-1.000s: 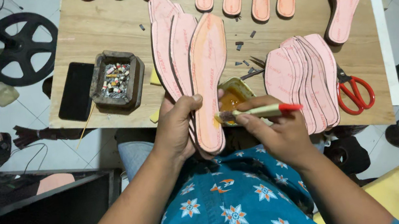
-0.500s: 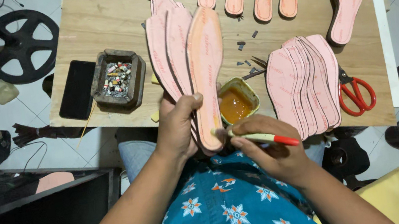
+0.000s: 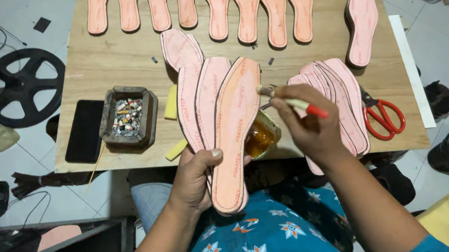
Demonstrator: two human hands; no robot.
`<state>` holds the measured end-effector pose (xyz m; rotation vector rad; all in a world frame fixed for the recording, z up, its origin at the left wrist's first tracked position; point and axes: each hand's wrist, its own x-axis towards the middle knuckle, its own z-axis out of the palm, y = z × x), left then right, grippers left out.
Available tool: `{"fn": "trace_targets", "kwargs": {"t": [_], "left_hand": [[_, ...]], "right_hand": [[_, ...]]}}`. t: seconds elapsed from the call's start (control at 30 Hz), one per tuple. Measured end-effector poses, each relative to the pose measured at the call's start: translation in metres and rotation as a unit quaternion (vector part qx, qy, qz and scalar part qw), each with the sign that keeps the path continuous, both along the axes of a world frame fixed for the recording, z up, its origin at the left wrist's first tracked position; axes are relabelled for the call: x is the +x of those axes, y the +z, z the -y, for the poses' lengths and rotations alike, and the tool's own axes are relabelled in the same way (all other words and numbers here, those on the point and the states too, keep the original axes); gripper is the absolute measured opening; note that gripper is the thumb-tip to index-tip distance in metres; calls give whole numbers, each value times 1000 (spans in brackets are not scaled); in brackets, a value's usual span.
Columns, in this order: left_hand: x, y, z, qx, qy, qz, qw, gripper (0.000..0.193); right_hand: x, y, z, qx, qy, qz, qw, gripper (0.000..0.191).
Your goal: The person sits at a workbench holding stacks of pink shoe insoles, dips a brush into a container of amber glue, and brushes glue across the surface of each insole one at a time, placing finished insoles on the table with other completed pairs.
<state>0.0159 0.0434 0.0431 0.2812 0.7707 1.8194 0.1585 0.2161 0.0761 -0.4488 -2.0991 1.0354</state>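
Note:
My left hand (image 3: 195,177) grips a fanned bunch of pink shoe insoles (image 3: 224,120) by their heel ends, toes pointing away over the wooden table (image 3: 110,60). My right hand (image 3: 309,126) holds a small brush with a red and white handle (image 3: 298,104), its tip at the right edge of the front insole. An open tin of amber glue (image 3: 261,137) sits just below the brush, partly hidden by the insoles.
A row of pink insoles (image 3: 207,0) lies along the table's far side, a stack of insoles (image 3: 336,87) at the right, red scissors (image 3: 381,115) beside it. A black phone (image 3: 85,131) and a dark tray of small bits (image 3: 128,117) sit at left. A black wheel (image 3: 20,87) lies on the floor.
My right hand has lifted the brush from near the glue tin up to the front insole's right edge. My left hand has raised the fanned insoles slightly.

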Motion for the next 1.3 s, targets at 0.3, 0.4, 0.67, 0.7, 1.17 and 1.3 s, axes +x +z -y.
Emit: {"fn": "trace_targets", "kwargs": {"t": [0.3, 0.4, 0.67, 0.7, 1.17, 1.3], "left_hand": [[-5, -2, 1, -16, -19, -3, 1000, 68], [-3, -2, 0, -1, -17, -5, 1000, 68], [-2, -5, 3, -17, -51, -13, 998, 70], [-2, -7, 3, -20, -48, -16, 999, 69], [-10, -27, -8, -35, -19, -48, 998, 59], [-22, -22, -15, -19, 3, 18, 1000, 61]], "right_hand": [[7, 2, -5, 35, 1, 20, 999, 14], [5, 0, -1, 195, 18, 4, 981, 16], [-9, 5, -10, -105, -55, 19, 993, 15], [-10, 5, -13, -25, -45, 29, 998, 15], [-1, -13, 0, -20, 94, 18, 995, 16], [18, -5, 36, 3, 288, 56, 956, 25]]}}
